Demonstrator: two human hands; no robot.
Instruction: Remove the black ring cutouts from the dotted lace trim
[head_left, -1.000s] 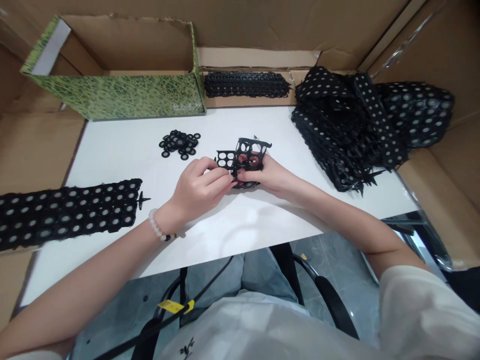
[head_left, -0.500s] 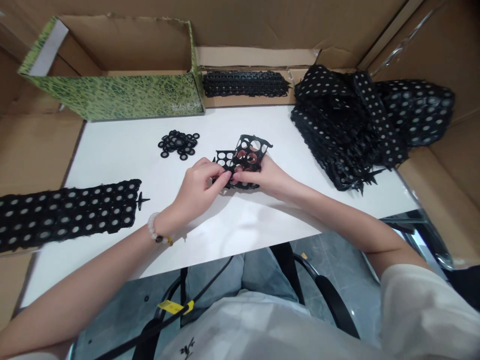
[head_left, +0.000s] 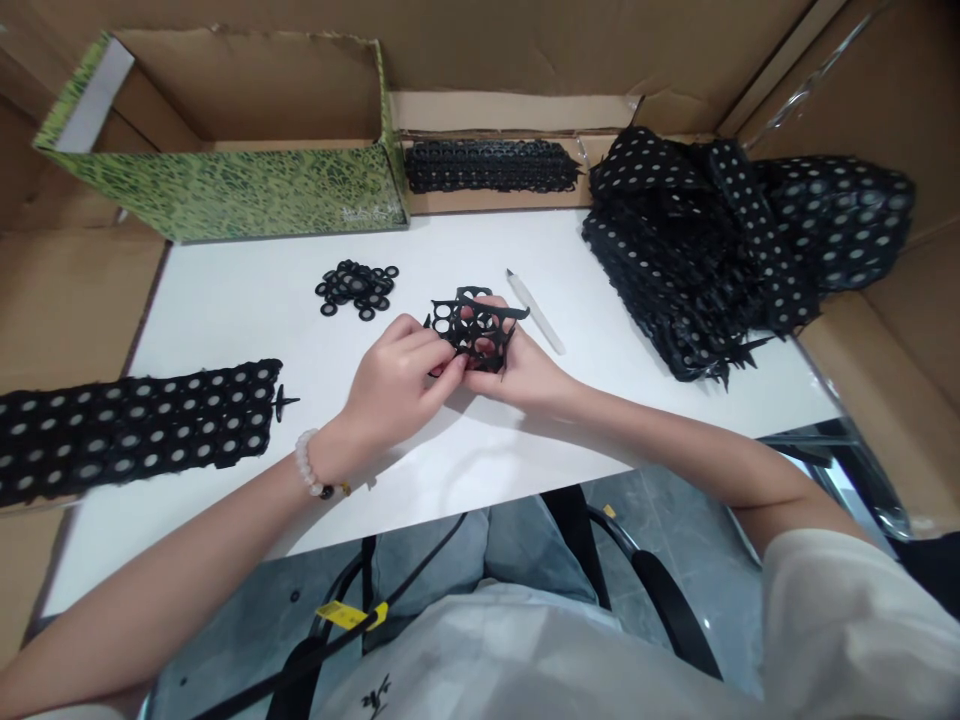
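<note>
We look down on the white tabletop. A big heap of black perforated strips lies at its far right, a green patterned box at the far left, and one long strip on the left edge. A flat stack of strips sits at the far middle.

Near the middle, our left hand and right hand meet on the punched-out frame. Each grip is clamped on it, the left pinching its near edge and the right cupping it from below. Half a second ago the frame stood spread and tilted up. Now it is lower and bunched between the fingers, so we judge it is being gathered, not opened.

Lowering it has uncovered a white tool just beyond the right hand. The pile of small rings lies unchanged to the far left of the hands.
</note>
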